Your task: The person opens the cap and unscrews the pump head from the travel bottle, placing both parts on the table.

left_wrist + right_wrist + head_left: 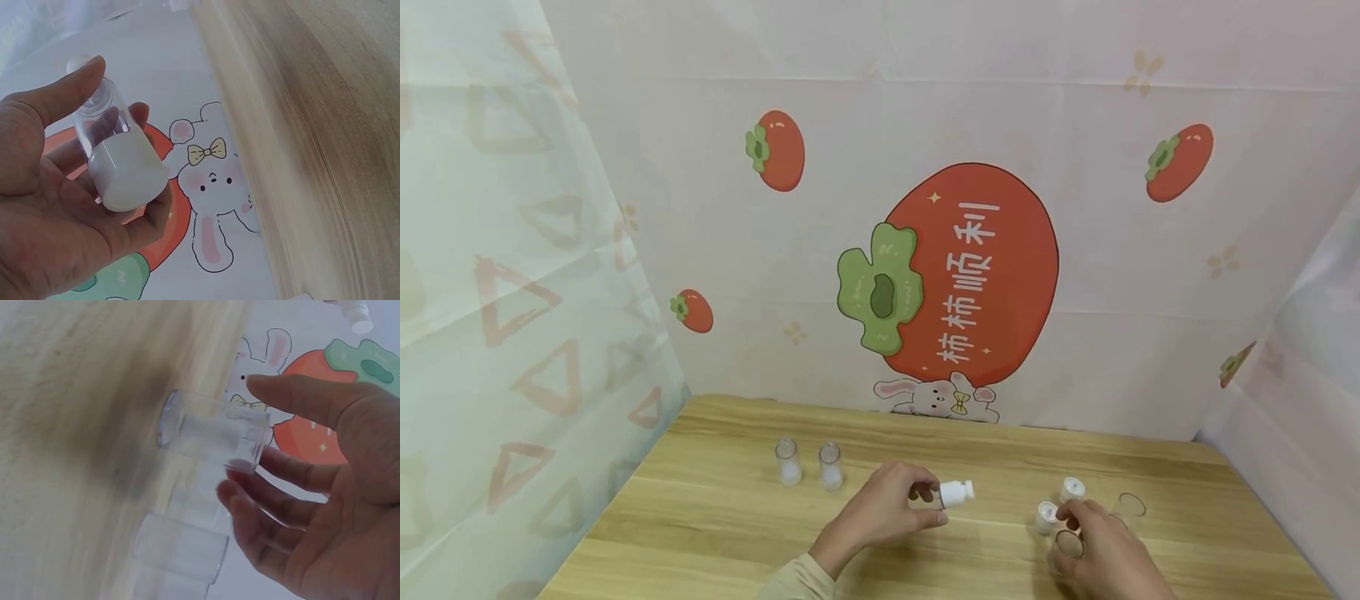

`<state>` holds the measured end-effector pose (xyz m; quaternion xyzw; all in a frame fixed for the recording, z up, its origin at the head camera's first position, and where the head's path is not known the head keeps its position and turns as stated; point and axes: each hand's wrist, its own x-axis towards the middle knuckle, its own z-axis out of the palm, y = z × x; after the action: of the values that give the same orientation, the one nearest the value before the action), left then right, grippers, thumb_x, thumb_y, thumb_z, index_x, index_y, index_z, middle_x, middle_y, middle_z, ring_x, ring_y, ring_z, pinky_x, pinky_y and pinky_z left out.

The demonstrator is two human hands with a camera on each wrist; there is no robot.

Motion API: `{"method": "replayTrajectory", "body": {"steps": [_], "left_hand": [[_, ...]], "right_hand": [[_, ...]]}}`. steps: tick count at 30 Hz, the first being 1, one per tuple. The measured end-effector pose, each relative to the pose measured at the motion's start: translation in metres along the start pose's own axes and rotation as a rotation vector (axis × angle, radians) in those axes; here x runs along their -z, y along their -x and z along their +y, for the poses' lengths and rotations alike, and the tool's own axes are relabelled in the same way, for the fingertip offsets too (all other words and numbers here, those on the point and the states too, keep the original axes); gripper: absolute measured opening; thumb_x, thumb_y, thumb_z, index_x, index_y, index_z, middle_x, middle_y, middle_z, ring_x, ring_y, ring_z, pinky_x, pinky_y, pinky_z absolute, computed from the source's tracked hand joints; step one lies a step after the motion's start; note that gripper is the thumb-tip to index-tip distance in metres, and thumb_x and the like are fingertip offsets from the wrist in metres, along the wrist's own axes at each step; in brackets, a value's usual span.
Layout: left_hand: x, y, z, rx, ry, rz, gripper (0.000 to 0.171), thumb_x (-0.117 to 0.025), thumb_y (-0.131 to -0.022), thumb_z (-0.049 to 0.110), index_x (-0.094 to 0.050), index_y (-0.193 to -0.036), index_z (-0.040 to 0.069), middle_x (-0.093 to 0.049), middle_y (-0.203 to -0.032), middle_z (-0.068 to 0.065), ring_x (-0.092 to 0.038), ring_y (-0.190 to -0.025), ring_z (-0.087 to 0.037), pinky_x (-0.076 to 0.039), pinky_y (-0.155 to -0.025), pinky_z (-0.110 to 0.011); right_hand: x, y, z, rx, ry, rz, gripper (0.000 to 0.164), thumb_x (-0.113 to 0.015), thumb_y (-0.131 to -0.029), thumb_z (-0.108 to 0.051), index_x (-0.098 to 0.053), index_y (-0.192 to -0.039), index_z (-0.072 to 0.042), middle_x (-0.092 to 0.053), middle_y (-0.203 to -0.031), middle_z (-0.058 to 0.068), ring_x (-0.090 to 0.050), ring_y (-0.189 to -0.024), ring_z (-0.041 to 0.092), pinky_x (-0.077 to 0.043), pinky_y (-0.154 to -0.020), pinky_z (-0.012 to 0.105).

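Note:
My left hand (891, 504) holds a small clear bottle (125, 169) with a white lower part, curled fingers and thumb around it. Its white pump top (956, 493) points right, above the table. Over at the right, my right hand (1112, 554) surrounds a clear cylindrical cover (209, 434) standing on the table. Its thumb is apart from the cover, and the fingers are loosely bent at the other side; whether a fingertip touches the rim I cannot tell. Close beyond stand two white pump tops (1047, 517). Another clear cover (181, 550) is beside the fingers.
Two clear bottles, one (787, 462) beside the other (831, 466), stand at the back left with white in their lower parts. A clear round rim (1132, 504) shows right of the right hand. Behind the wooden table (715, 500) hangs a printed cloth (1097, 350).

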<state>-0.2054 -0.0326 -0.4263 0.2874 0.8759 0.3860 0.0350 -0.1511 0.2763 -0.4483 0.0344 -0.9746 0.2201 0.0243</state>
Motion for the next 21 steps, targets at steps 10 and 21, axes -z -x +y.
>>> {"method": "replayTrajectory", "body": {"steps": [10, 21], "left_hand": [[-0.002, 0.001, 0.007, -0.014, 0.015, -0.054, 0.026, -0.081, -0.088, 0.031, -0.073, -0.103, 0.012, -0.063, -0.084, 0.014, -0.056, -0.078, 0.0, -0.049, -0.073, -0.021], [-0.005, 0.002, 0.014, 0.014, 0.009, -0.075, 0.026, -0.083, -0.086, 0.026, -0.071, -0.103, 0.011, -0.061, -0.085, 0.012, -0.054, -0.08, -0.001, -0.048, -0.072, -0.023]], "right_hand": [[0.001, -0.003, -0.023, 0.078, -0.114, 0.139, 0.028, -0.086, -0.082, -0.028, -0.069, -0.1, -0.014, -0.064, -0.089, -0.008, -0.061, -0.085, 0.012, -0.052, -0.07, 0.029], [-0.006, -0.009, -0.046, 0.239, -0.512, -0.025, 0.037, -0.07, -0.097, -0.026, -0.061, -0.12, 0.001, -0.065, -0.097, 0.002, -0.062, -0.085, 0.008, -0.054, -0.072, 0.026]]}}
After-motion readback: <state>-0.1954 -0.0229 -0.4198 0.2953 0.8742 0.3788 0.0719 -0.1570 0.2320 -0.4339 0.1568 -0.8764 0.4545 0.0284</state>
